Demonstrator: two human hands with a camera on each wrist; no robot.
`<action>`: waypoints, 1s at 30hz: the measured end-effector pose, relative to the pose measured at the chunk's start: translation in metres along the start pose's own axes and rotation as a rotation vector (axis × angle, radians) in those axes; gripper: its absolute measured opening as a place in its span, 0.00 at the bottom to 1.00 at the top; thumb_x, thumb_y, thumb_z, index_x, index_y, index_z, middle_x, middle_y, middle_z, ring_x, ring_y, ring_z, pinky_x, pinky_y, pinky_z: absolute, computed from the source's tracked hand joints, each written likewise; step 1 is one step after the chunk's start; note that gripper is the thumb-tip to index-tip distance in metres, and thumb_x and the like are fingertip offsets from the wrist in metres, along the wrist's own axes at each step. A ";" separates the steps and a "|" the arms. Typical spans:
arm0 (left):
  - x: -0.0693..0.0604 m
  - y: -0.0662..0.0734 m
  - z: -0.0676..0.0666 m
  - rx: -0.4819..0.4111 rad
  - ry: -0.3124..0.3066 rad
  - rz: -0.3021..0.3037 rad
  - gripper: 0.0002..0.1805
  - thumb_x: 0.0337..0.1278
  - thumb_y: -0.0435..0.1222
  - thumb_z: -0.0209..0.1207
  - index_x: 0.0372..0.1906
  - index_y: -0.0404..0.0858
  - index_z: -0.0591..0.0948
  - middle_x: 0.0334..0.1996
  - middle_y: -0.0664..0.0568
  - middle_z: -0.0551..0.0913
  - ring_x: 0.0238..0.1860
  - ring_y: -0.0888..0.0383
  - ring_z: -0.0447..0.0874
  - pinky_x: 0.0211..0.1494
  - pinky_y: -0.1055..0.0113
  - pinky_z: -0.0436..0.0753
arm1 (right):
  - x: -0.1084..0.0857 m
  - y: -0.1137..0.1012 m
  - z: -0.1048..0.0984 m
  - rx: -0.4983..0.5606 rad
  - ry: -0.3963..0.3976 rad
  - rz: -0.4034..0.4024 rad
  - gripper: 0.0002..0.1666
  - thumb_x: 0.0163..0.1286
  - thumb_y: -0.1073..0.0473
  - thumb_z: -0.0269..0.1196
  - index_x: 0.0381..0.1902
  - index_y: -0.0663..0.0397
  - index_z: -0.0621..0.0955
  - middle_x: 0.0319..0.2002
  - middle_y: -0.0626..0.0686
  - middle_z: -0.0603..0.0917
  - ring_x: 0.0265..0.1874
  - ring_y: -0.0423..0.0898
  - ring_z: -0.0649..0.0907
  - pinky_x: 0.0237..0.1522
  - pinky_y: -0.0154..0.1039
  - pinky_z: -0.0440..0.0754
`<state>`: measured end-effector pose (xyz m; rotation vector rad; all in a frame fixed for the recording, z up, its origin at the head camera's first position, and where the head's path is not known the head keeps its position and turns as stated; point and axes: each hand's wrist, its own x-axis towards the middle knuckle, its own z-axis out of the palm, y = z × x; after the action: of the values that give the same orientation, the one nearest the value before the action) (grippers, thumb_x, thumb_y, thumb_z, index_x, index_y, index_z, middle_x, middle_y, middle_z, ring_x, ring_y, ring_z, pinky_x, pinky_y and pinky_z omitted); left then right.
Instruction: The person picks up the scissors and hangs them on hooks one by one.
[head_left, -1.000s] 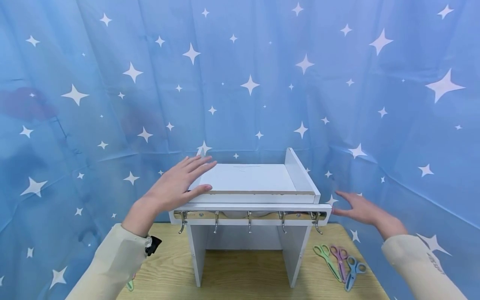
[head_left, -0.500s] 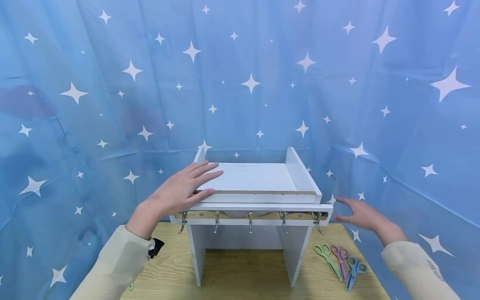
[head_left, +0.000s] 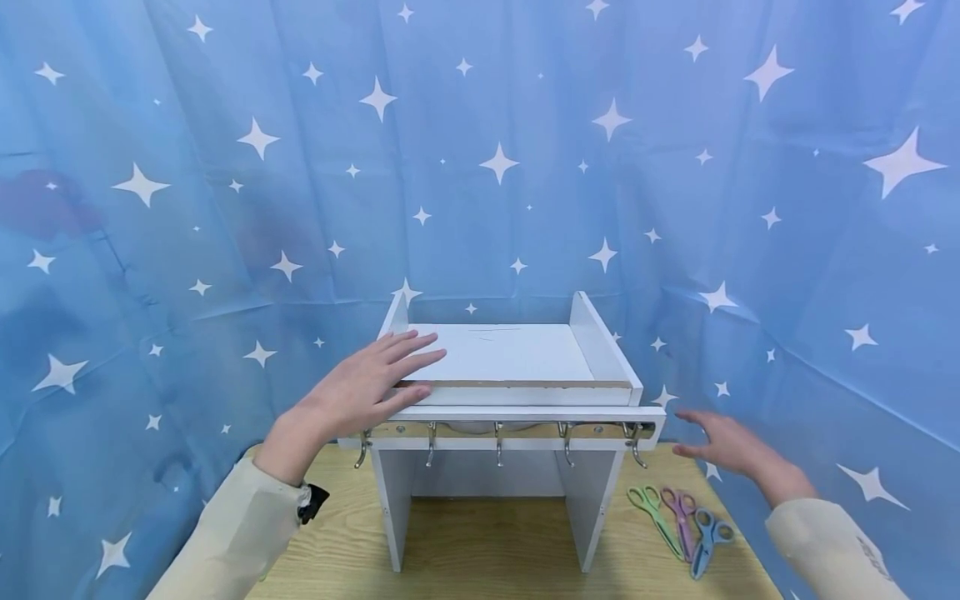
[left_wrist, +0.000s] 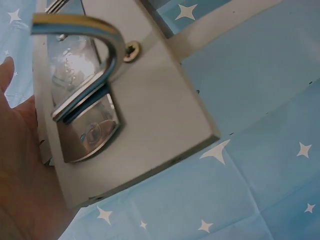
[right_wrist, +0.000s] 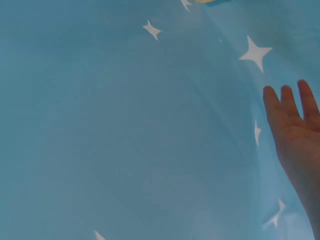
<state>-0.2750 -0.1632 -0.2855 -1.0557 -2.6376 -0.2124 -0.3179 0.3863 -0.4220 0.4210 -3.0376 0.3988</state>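
Observation:
A white shelf unit stands on the table, with a hook rail along its front. Several silver hooks hang from the rail. My left hand lies over the unit's left front corner, fingers straight and spread; whether it touches the board cannot be told. In the left wrist view, the rail's end, one large hook and a screw are close to that hand. My right hand is held in the air, right of the rail's end, with nothing in it. Three of its fingers show extended in the right wrist view.
Green scissors, purple scissors and blue scissors lie on the wooden table, right of the unit. A blue curtain with white stars hangs behind and on both sides.
My left hand has shifted slightly right and down over the unit's corner. My right hand has dropped a little and moved slightly right. The unit and scissors have not moved.

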 end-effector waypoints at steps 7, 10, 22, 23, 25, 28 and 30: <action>-0.001 0.001 0.002 0.017 0.007 0.000 0.32 0.74 0.55 0.48 0.78 0.53 0.61 0.79 0.54 0.59 0.80 0.49 0.54 0.83 0.48 0.54 | -0.005 0.003 0.009 0.007 0.011 0.014 0.45 0.62 0.40 0.68 0.65 0.69 0.73 0.61 0.76 0.74 0.58 0.76 0.75 0.55 0.72 0.76; -0.001 0.001 0.003 0.023 0.014 0.005 0.32 0.73 0.55 0.49 0.77 0.53 0.62 0.79 0.54 0.59 0.80 0.48 0.54 0.83 0.48 0.55 | -0.007 0.005 0.012 0.006 0.019 0.012 0.44 0.62 0.42 0.69 0.64 0.70 0.73 0.61 0.76 0.74 0.58 0.76 0.75 0.55 0.72 0.76; -0.002 0.001 0.007 0.049 0.013 -0.007 0.33 0.72 0.57 0.49 0.77 0.55 0.62 0.79 0.57 0.58 0.80 0.50 0.53 0.83 0.50 0.55 | -0.017 0.013 0.027 0.024 0.038 0.004 0.42 0.61 0.45 0.70 0.62 0.71 0.74 0.58 0.76 0.77 0.55 0.75 0.77 0.53 0.72 0.77; -0.002 0.001 0.007 0.051 0.014 -0.008 0.33 0.72 0.57 0.49 0.77 0.55 0.62 0.79 0.57 0.58 0.80 0.50 0.53 0.83 0.50 0.55 | -0.018 0.014 0.028 0.026 0.034 0.007 0.42 0.61 0.45 0.70 0.62 0.72 0.74 0.58 0.76 0.77 0.55 0.75 0.77 0.53 0.71 0.77; -0.002 0.001 0.008 0.053 0.018 -0.008 0.33 0.72 0.57 0.49 0.77 0.55 0.62 0.79 0.57 0.59 0.80 0.50 0.53 0.83 0.50 0.56 | -0.018 0.016 0.031 0.030 0.022 0.022 0.43 0.61 0.45 0.70 0.62 0.72 0.74 0.58 0.76 0.77 0.55 0.75 0.77 0.54 0.71 0.77; -0.003 0.001 0.008 0.053 0.018 -0.012 0.33 0.71 0.57 0.50 0.77 0.56 0.62 0.79 0.58 0.58 0.80 0.51 0.53 0.83 0.51 0.55 | -0.019 0.020 0.035 0.037 0.000 0.044 0.43 0.61 0.44 0.70 0.62 0.72 0.74 0.58 0.76 0.77 0.56 0.75 0.77 0.55 0.71 0.76; -0.002 0.001 0.008 0.054 0.021 -0.007 0.33 0.71 0.57 0.50 0.77 0.55 0.62 0.79 0.57 0.59 0.80 0.51 0.53 0.83 0.51 0.56 | -0.020 0.022 0.038 0.046 -0.011 0.059 0.44 0.61 0.43 0.70 0.62 0.72 0.74 0.58 0.75 0.77 0.57 0.75 0.76 0.55 0.71 0.76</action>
<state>-0.2744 -0.1620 -0.2937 -1.0219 -2.6131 -0.1519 -0.3051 0.4022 -0.4659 0.3377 -3.0630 0.4724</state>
